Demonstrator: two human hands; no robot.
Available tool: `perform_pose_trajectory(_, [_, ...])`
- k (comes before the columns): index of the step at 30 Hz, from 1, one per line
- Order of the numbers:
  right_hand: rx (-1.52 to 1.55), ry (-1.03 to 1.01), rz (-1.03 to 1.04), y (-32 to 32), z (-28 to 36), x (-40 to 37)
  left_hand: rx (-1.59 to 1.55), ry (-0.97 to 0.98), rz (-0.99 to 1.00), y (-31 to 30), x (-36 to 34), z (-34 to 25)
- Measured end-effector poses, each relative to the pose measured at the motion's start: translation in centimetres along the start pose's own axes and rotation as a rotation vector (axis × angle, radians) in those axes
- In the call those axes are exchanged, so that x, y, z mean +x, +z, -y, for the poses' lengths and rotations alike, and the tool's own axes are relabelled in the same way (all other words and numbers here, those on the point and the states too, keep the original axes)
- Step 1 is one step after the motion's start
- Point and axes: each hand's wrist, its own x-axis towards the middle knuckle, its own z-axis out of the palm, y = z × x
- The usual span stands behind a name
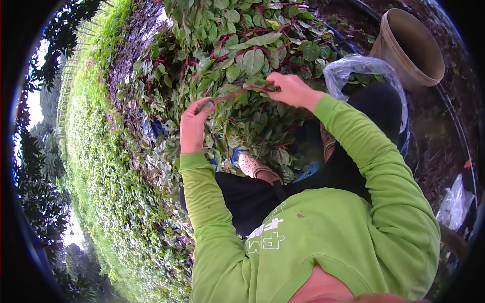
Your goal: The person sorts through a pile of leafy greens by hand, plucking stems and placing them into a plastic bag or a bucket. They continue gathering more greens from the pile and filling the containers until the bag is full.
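The place is an open-air farm plot, a vegetable field by the look of it; a big heap of red-stemmed leafy greens [252,59] lies on the ground; dark bare soil [429,144] shows beside it, crossed by a thin black hose [454,115]; bright green vegetation [96,171] stretches away on the other side, with trees [38,202] and patches of pale sky [35,108] beyond.

We hold a thin reddish stem [233,94], slightly curved and stretched crosswise, over a dense heap of broad green leaves [253,61] on reddish-purple stems.
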Motion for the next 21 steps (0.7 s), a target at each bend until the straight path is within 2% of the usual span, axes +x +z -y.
perform_pose_trajectory(1, [0.174,-0.01,-0.028,-0.6,0.1,0.3,0.055,0.004,-0.064,-0.2,0.5,1.3])
perform_pose_trajectory(2, [0.305,-0.051,0.044,-1.3,0.3,0.6,0.708,0.345,-0.333,0.5,0.8,1.9])
perform_pose_trajectory(3, [0.326,-0.028,0.099,-1.9,0.6,0.4,0.757,0.463,-0.312,0.8,0.8,2.3])
perform_pose_trajectory(5, [0.372,0.022,0.21,-3.1,2.0,-0.2,0.856,0.697,-0.264,3.9,-0.4,-0.5])
perform_pose_trajectory(7, [0.402,-0.021,0.248,-2.0,1.3,-0.5,0.892,0.893,-0.084,7.6,-1.2,-0.4])
perform_pose_trajectory(9, [0.439,-0.038,0.311,-1.6,1.1,-0.8,0.692,0.699,0.064,9.9,-1.5,2.1])
perform_pose_trajectory(10, [0.325,-0.08,0.372,-2.0,0.9,-0.9,0.633,0.617,0.087,10.4,-1.8,2.2])
perform_pose_trajectory(13, [-0.185,-0.357,-0.186,-2.1,0.5,-2.1,0.522,0.421,0.108,10.4,-2.6,2.2])
perform_pose_trajectory(14, [-0.469,-0.31,-0.454,-2.9,1.4,-2.8,0.529,0.387,0.077,9.9,-2.5,2.0])
perform_pose_trajectory(15, [-0.466,-0.384,-0.596,-4.6,2.0,-2.8,0.536,0.351,0.046,9.4,-2.2,2.0])
perform_pose_trajectory(17, [-0.112,-0.221,-0.523,-7.2,2.4,-3.3,0.397,0.325,0.033,8.7,-1.6,3.2])
perform_pose_trajectory(20, [0.193,-0.109,-0.482,-7.6,4.3,-4.5,0.225,0.204,0.063,9.0,-1.4,3.7])
perform_pose_trajectory(21, [0.201,-0.154,-0.455,-7.0,4.0,-4.1,0.212,0.187,0.073,9.3,-1.3,3.7])
